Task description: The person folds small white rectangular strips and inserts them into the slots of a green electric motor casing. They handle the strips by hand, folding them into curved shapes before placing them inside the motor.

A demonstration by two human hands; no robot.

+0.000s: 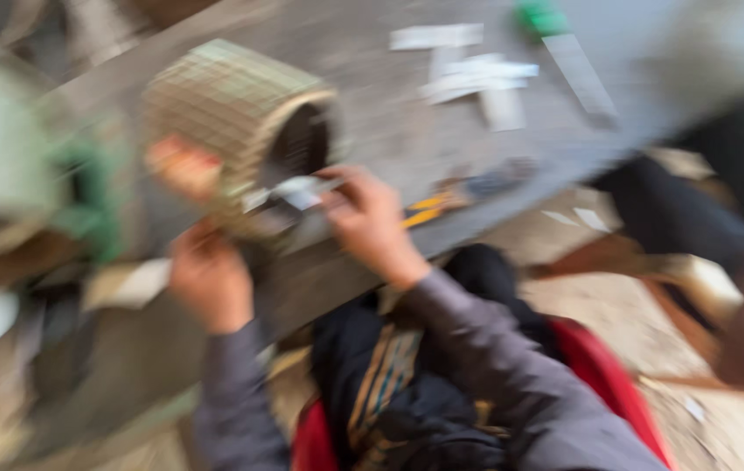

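The frame is heavily blurred by motion. A large roll of pale woven mesh [232, 113] lies on a grey table [389, 131], its dark open end facing me. My right hand [367, 218] pinches a small pale strip [302, 192] at the mouth of the roll. My left hand [210, 279] is curled at the lower edge of the roll, near the table's edge; what it grips is too blurred to tell. Both arms wear grey sleeves.
White paper strips [476, 74] and a green object [539, 17] lie further back on the table. A yellow-and-black tool [428, 209] sits by the table's edge. A green bulky shape [84, 201] is at the left. Below me is a red seat [599, 366] and a sandy floor [599, 305].
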